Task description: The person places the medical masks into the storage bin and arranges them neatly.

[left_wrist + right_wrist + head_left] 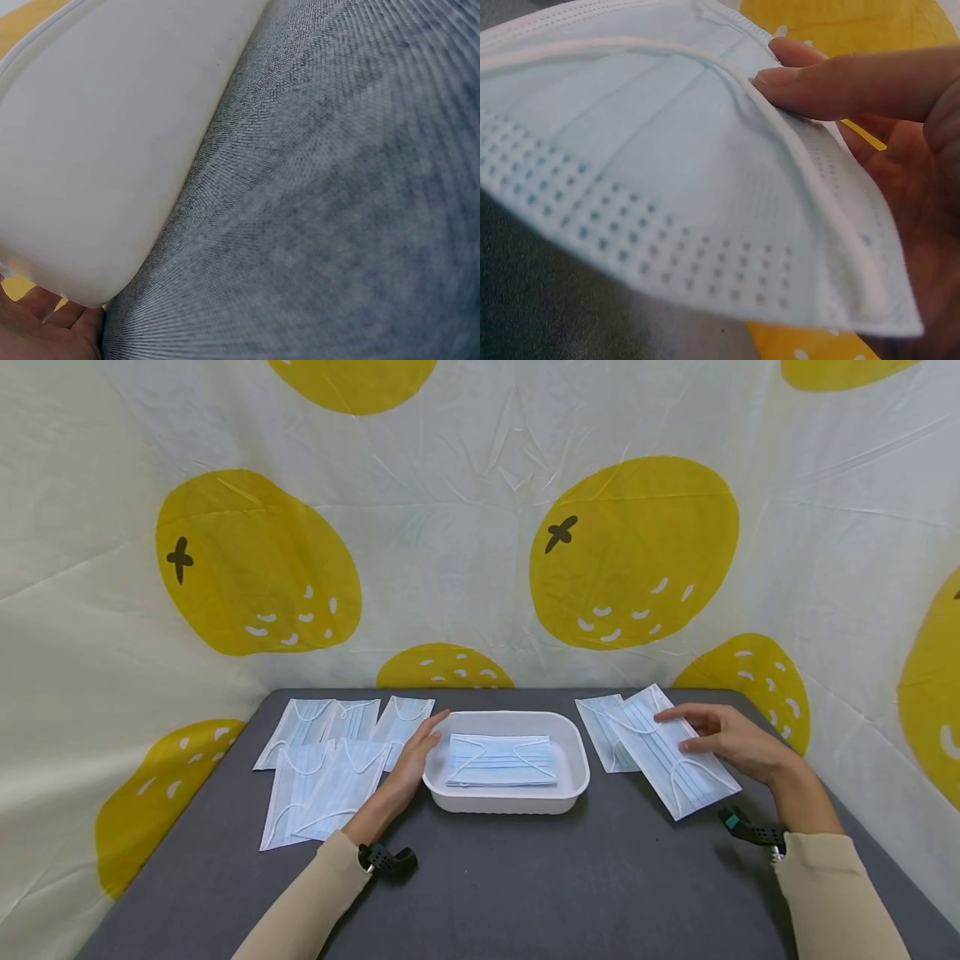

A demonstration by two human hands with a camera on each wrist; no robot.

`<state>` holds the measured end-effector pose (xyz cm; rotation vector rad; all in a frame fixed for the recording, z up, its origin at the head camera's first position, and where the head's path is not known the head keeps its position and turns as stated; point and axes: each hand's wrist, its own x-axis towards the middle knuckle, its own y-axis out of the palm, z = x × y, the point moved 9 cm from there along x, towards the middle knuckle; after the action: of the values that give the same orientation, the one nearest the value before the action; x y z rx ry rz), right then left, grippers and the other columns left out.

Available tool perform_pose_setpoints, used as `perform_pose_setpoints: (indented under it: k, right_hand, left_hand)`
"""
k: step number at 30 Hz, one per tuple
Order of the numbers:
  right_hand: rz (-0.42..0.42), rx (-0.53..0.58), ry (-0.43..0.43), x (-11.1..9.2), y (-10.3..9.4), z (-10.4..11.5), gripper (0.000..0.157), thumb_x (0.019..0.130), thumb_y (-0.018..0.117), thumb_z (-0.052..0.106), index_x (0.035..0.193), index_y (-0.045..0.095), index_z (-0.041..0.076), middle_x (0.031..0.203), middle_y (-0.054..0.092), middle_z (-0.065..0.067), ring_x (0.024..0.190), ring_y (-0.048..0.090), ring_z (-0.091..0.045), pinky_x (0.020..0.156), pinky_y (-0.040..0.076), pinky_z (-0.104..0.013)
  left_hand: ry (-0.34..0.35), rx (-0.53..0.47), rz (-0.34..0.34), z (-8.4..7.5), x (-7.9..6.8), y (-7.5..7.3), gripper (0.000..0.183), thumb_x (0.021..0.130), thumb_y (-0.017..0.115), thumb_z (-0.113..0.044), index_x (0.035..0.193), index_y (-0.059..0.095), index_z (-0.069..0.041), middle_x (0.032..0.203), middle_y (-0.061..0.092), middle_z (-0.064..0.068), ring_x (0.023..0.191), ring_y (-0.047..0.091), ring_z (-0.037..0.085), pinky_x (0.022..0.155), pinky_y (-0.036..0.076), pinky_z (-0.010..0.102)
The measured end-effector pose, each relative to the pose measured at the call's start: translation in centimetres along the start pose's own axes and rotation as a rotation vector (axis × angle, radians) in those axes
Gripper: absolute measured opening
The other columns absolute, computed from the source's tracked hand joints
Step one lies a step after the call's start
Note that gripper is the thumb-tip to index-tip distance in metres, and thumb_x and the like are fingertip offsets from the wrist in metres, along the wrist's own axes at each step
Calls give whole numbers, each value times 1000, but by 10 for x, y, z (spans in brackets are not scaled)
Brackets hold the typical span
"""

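Pinching 1 pleated, dot-embossed mask (660, 758), right fingers (677, 712) nearly meet; relaxed left fingers (432, 726) touch a smooth, round-cornered tub (506, 804).

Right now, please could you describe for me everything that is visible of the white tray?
The tray is white and looks like plastic: oblong, open on top, with rounded corners, low walls and a thin rim. It stands upright on the dark grey table. At least one light blue mask lies flat inside, ear loops facing up. The left hand touches the tray's left end.
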<state>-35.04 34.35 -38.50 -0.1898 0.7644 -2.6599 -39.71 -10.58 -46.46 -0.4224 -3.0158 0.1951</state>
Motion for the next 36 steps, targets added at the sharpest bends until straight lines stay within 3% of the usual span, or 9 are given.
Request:
perform_pose_setpoints:
  k: [4, 10, 16, 23, 31, 36]
  right_hand:
    - [-5, 1, -19, 1, 2, 9, 44, 97, 67, 9, 140, 62, 5, 143, 59, 4, 114, 56, -5, 92, 51, -18]
    - [-11, 23, -43, 4, 6, 20, 45, 97, 67, 6, 141, 59, 0, 137, 60, 12, 106, 61, -8, 86, 55, -20]
    - [-36, 20, -59, 6, 10, 28, 40, 97, 69, 7, 136, 65, 8, 139, 60, 9, 111, 57, -3, 87, 53, -17]
    - [-23, -5, -60, 12, 19, 33, 42, 96, 69, 8, 137, 62, 0, 137, 56, 16, 111, 55, -5, 87, 53, -19]
    - [-13, -38, -34, 21, 27, 41, 42, 96, 70, 10, 137, 64, 3, 146, 54, -4, 113, 53, -6, 88, 52, -21]
    - [-10, -66, -36, 30, 27, 56, 42, 95, 71, 10, 136, 65, 4, 148, 53, -16, 111, 56, -9, 88, 52, -21]
  left_hand:
    - [-3, 4, -3, 0, 0, 0, 50, 112, 32, -24, 162, 35, -19, 172, 25, 7, 162, 13, 28, 130, 2, 58]
    - [-18, 11, -11, 2, 0, -1, 50, 112, 33, -25, 161, 36, -22, 172, 25, 5, 162, 13, 28, 130, 2, 58]
    - [-4, 0, -15, 2, 1, -1, 50, 111, 33, -24, 161, 37, -20, 172, 26, 6, 162, 14, 28, 130, 3, 58]
    - [9, -11, -16, 0, 0, -1, 50, 112, 33, -23, 161, 37, -18, 172, 27, 7, 162, 14, 29, 130, 3, 57]
    - [3, -15, -5, 0, 0, 1, 49, 113, 30, -28, 161, 37, -19, 172, 26, 6, 162, 13, 29, 130, 2, 58]
    - [3, -13, -11, 1, 0, -1, 50, 113, 28, -33, 161, 37, -19, 172, 26, 7, 162, 13, 29, 130, 2, 58]
